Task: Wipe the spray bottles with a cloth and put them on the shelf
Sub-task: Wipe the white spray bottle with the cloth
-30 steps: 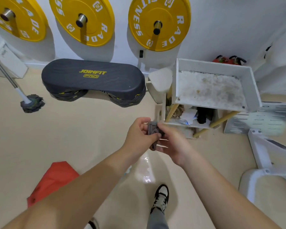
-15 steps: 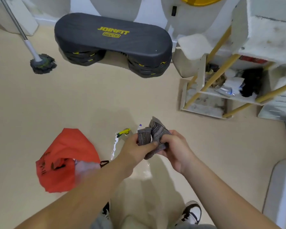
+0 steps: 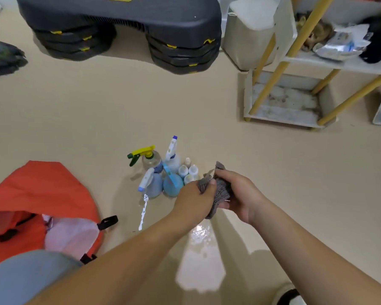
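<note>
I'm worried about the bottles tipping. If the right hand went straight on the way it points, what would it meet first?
The right hand, gripping the grey cloth, points up-left: probably the left hand on that cloth first, small bottles just beyond. Depth is unclear.

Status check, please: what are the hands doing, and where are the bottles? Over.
Left hand and right hand both grip the grey cloth. Spray bottles clustered on floor, untouched. Shelf far right; orange bag left, off that path.

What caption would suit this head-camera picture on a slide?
Left hand and right hand grip a grey cloth beside spray bottles standing on the floor, near a white shelf.
</note>
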`<control>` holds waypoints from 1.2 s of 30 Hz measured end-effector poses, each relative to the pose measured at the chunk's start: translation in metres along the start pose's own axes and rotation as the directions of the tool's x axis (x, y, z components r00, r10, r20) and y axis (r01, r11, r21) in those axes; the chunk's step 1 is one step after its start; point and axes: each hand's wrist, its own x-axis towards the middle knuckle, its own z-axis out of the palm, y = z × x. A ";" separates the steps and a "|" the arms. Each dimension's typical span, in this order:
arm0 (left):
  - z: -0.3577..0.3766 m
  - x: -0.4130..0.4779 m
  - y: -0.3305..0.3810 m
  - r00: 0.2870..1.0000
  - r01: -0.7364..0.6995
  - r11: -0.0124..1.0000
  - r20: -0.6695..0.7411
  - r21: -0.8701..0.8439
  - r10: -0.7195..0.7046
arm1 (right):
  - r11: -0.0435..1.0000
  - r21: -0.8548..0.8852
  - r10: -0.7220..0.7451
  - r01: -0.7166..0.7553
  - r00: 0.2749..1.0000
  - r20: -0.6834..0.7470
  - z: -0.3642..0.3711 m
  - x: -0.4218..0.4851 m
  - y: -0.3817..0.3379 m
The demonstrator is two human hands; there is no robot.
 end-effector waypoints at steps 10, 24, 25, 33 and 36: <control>-0.018 -0.028 0.004 0.990 -0.127 0.990 -0.052 0.055 0.129 | 0.891 -0.323 -0.351 0.318 0.935 -0.048 0.003 -0.070 -0.024; -0.032 -0.094 0.045 0.910 -0.410 0.912 -0.064 0.008 0.410 | 0.672 -0.577 -0.429 0.465 0.879 0.208 -0.029 -0.133 -0.036; -0.033 -0.097 0.049 0.901 -0.426 0.903 -0.061 0.065 0.429 | 0.615 -0.639 -0.444 0.463 0.872 0.204 -0.031 -0.136 -0.038; -0.034 -0.121 0.071 0.758 -0.576 0.780 -0.198 0.245 0.621 | 0.535 -0.670 -0.462 0.515 0.842 0.278 -0.037 -0.152 -0.039; -0.034 -0.124 0.072 0.669 -0.616 0.734 -0.302 0.286 0.679 | 0.534 -0.639 -0.548 0.554 0.802 0.238 -0.037 -0.148 -0.049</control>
